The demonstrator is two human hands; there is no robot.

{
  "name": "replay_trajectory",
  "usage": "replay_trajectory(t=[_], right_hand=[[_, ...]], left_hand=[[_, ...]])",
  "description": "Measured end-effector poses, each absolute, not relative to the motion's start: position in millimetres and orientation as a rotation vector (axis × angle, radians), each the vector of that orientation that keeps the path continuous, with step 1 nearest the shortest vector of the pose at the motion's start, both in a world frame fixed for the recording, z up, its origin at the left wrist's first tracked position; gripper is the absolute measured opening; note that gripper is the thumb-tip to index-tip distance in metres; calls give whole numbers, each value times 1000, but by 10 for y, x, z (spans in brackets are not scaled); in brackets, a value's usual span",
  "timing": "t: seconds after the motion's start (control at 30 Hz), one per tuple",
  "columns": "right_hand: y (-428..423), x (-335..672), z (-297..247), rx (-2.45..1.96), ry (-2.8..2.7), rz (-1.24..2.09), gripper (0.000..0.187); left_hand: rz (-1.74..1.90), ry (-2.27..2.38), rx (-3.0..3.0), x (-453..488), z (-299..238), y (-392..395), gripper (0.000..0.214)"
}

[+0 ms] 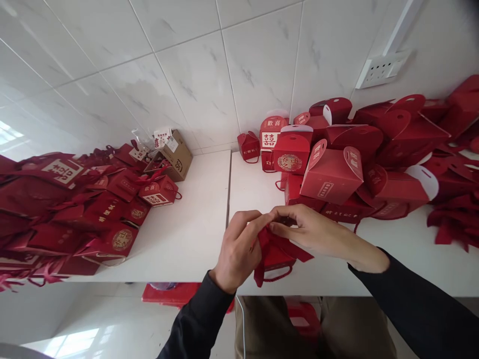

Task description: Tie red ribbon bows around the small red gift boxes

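A small red gift box [277, 260] with a twisted red cord handle stands near the front edge of the white table. Over its top runs a red ribbon [297, 248], whose loose ends hang down on both sides. My left hand [241, 247] is closed at the top of the box, its fingers pinching the ribbon. From the right, my right hand [309, 227] meets it there, thumb and fingers also pinched on the ribbon. The fingertips nearly touch, and the part of the ribbon between them is mostly hidden.
Red boxes with ribbons [112, 204] are heaped at the left. More red boxes [333, 172] pile up at the right, beside loose red ribbons [454, 219]. A cardboard box [177, 157] stands by the tiled wall, which carries a power socket [383, 69]. A seam crosses the white table [190, 224].
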State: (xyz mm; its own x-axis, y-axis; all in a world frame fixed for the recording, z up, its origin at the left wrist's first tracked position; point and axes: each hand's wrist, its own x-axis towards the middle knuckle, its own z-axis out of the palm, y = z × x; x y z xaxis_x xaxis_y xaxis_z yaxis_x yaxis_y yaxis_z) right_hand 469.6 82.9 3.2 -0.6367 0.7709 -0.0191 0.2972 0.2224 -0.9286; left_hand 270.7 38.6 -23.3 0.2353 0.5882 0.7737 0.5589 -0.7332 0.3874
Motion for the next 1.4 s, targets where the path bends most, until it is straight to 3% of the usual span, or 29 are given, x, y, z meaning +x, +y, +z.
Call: replay_trajectory(t=[0.3,0.5,0.63,0.73,1.03,1.4], right_hand=[[649,4848,258,-1153,-1985,1072,11],[635,5221,24,-1435,-2021,813,31],[615,5338,-180,-1515,-1997,852,36],[581,5319,-234,-1531,-2012,859,40],[463,5421,-163,-1596,-1855,921,46],[220,5220,-40,-1685,-1746,917,14]], left_hand=[[1524,1258,2324,2668,-339,193,32],[1278,1546,1812,2465,-330,-103,13],[1240,1305,922,2392,-347,-170,36],[1267,1065,622,2462,-340,-134,44],[1369,1298,1220,2808,-583,32,17],[1620,1211,1449,3015,-815,139,23]])
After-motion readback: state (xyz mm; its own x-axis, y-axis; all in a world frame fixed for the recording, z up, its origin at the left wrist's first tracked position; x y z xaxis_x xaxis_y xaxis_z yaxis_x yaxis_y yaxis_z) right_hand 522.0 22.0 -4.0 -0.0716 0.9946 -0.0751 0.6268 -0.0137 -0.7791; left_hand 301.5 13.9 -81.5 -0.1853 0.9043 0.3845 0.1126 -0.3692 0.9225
